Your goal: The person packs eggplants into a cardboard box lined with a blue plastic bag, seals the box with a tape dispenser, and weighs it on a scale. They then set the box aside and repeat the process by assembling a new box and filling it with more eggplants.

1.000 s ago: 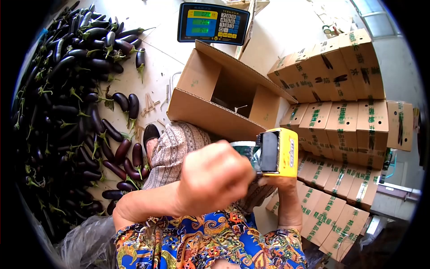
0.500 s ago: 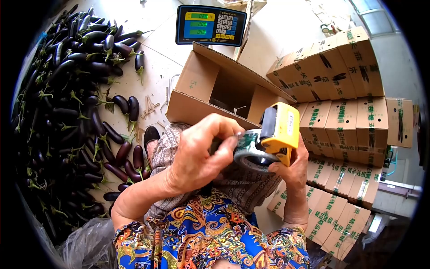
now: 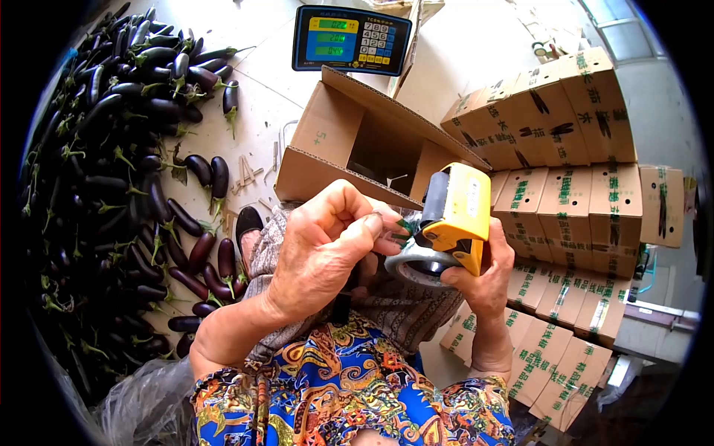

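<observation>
My right hand (image 3: 487,271) grips a yellow tape dispenser (image 3: 468,201) with a black roller, its thumb on the lower side. A roll of packing tape (image 3: 418,266) sits in the dispenser. My left hand (image 3: 327,249) is closed in a pinch on the loose end of the tape (image 3: 402,232), which is clear with green print. A short stretch of tape runs between those fingers and the roll. Just beyond both hands stands an open cardboard box (image 3: 316,175) with its flaps up, resting near my knees.
A large pile of eggplants (image 3: 97,186) covers the floor at left, several lying apart near my shoe (image 3: 249,221). A scale display (image 3: 351,41) stands behind the box. Taped cartons (image 3: 565,201) are stacked at right. Plastic sheeting (image 3: 149,401) lies at lower left.
My left hand has shifted slightly left and its fingers have turned, the tape still pinched in them. The dispenser has moved a little to the left and up. The box stays put.
</observation>
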Available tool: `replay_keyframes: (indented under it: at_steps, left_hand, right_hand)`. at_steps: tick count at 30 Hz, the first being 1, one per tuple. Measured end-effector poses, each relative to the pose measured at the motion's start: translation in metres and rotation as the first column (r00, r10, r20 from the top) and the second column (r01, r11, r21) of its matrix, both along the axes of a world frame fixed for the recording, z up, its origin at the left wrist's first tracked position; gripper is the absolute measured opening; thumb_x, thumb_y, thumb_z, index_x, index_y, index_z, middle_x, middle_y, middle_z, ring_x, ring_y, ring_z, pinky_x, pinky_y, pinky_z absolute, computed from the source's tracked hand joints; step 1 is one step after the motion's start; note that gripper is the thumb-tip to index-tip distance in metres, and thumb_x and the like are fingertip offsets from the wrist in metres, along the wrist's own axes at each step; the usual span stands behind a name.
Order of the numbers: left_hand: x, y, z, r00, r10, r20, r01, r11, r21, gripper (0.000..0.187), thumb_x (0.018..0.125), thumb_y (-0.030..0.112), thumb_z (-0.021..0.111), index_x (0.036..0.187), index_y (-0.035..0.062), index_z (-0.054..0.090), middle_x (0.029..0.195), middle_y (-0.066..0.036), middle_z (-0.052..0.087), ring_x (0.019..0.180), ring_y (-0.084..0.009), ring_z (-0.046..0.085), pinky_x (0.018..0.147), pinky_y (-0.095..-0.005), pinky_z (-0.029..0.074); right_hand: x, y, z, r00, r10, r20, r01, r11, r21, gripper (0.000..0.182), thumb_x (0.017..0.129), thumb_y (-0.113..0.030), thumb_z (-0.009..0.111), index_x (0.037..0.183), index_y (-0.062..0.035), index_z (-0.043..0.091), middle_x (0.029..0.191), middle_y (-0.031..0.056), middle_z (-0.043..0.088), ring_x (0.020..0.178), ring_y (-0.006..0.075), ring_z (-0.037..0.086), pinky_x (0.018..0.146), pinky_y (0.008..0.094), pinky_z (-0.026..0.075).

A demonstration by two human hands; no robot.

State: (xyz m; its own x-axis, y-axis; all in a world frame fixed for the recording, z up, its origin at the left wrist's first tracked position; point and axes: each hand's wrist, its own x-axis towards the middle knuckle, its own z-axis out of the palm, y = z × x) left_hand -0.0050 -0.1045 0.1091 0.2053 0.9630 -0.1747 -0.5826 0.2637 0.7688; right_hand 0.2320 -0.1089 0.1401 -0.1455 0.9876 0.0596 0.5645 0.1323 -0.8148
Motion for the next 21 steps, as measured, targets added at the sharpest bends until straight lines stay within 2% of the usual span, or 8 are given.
replay_keyframes:
  at_steps: [2, 7, 9, 11, 12, 16, 20, 21]
  left_hand:
    - [0.000, -0.002, 0.001, 1.000, -0.002, 0.012, 0.002, 1.000, -0.028, 0.015, 0.100, 0.013, 0.055, 0.095, -0.0005, 0.052, 0.103, -0.015, 0.067, 0.087, -0.0155, 0.070, 0.060, -0.0226, 0.055]
    - [0.000, 0.000, -0.013, 0.989, 0.075, 0.126, -0.069, 0.997, -0.045, 0.013, 0.099, 0.010, 0.055, 0.095, -0.0016, 0.053, 0.101, -0.016, 0.067, 0.083, -0.0159, 0.070, 0.062, -0.0238, 0.056]
    - [0.002, 0.006, -0.017, 0.982, 0.094, 0.164, -0.083, 0.994, -0.074, 0.012, 0.098, 0.008, 0.055, 0.091, -0.0014, 0.055, 0.098, -0.015, 0.067, 0.082, -0.0167, 0.069, 0.069, -0.0262, 0.059]
    - [0.000, 0.013, -0.020, 0.972, 0.075, 0.221, -0.060, 0.995, -0.074, 0.012, 0.098, 0.007, 0.055, 0.089, -0.0009, 0.055, 0.097, -0.015, 0.067, 0.082, -0.0173, 0.069, 0.073, -0.0276, 0.060]
    - [-0.001, 0.017, -0.018, 0.975, 0.074, 0.210, -0.069, 0.997, -0.031, 0.012, 0.097, 0.007, 0.056, 0.087, -0.0001, 0.055, 0.096, -0.014, 0.067, 0.083, -0.0174, 0.068, 0.075, -0.0287, 0.060]
    - [-0.007, 0.031, -0.020, 0.989, 0.038, 0.146, -0.035, 0.999, -0.017, 0.013, 0.096, 0.009, 0.057, 0.087, 0.0003, 0.056, 0.093, -0.013, 0.067, 0.083, -0.0168, 0.068, 0.073, -0.0275, 0.060]
    - [-0.031, 0.050, -0.030, 0.984, 0.117, 0.132, -0.117, 0.993, -0.008, 0.012, 0.095, 0.011, 0.059, 0.087, 0.0016, 0.058, 0.090, -0.011, 0.069, 0.078, -0.0135, 0.067, 0.071, -0.0253, 0.058]
    - [-0.032, 0.051, -0.029, 0.992, 0.120, 0.040, -0.121, 0.993, 0.006, 0.012, 0.095, 0.010, 0.059, 0.087, 0.0015, 0.058, 0.090, -0.011, 0.069, 0.077, -0.0131, 0.067, 0.071, -0.0249, 0.058]
  right_hand:
    - [0.001, 0.001, -0.001, 0.988, 0.005, 0.157, -0.025, 0.992, 0.128, 0.086, 0.061, -0.051, 0.091, 0.120, -0.0002, 0.056, 0.096, 0.0129, 0.070, 0.089, 0.0231, 0.071, 0.081, 0.0336, 0.056]
    - [0.000, 0.004, 0.005, 0.983, 0.003, 0.183, -0.024, 0.993, 0.117, 0.084, 0.060, -0.053, 0.091, 0.117, -0.0009, 0.057, 0.095, 0.0128, 0.070, 0.087, 0.0238, 0.072, 0.080, 0.0344, 0.057]
    - [0.002, 0.004, 0.003, 0.986, 0.005, 0.168, -0.021, 0.995, 0.096, 0.085, 0.060, -0.053, 0.090, 0.117, -0.0009, 0.057, 0.095, 0.0131, 0.070, 0.087, 0.0243, 0.072, 0.079, 0.0346, 0.057]
    - [0.000, 0.005, 0.005, 0.962, 0.025, 0.270, -0.070, 0.985, 0.159, 0.085, 0.060, -0.054, 0.090, 0.116, -0.0007, 0.056, 0.094, 0.0135, 0.070, 0.086, 0.0247, 0.072, 0.079, 0.0349, 0.058]
    - [0.000, 0.004, 0.005, 0.947, 0.030, 0.320, -0.094, 0.978, 0.187, 0.085, 0.060, -0.054, 0.090, 0.116, -0.0007, 0.056, 0.094, 0.0137, 0.070, 0.086, 0.0250, 0.072, 0.079, 0.0350, 0.058]
    - [0.006, 0.006, 0.009, 0.960, 0.019, 0.278, -0.067, 0.984, 0.165, 0.083, 0.061, -0.053, 0.089, 0.116, -0.0006, 0.056, 0.092, 0.0137, 0.070, 0.084, 0.0259, 0.072, 0.078, 0.0347, 0.057]
    - [0.015, 0.008, 0.023, 0.942, -0.027, 0.335, -0.017, 0.992, 0.126, 0.081, 0.062, -0.053, 0.089, 0.115, 0.0002, 0.057, 0.091, 0.0133, 0.069, 0.082, 0.0224, 0.070, 0.077, 0.0329, 0.056]
    - [0.019, 0.008, 0.023, 0.954, -0.045, 0.296, 0.010, 0.993, 0.119, 0.081, 0.063, -0.054, 0.089, 0.115, 0.0005, 0.058, 0.091, 0.0128, 0.070, 0.084, 0.0212, 0.070, 0.077, 0.0324, 0.056]
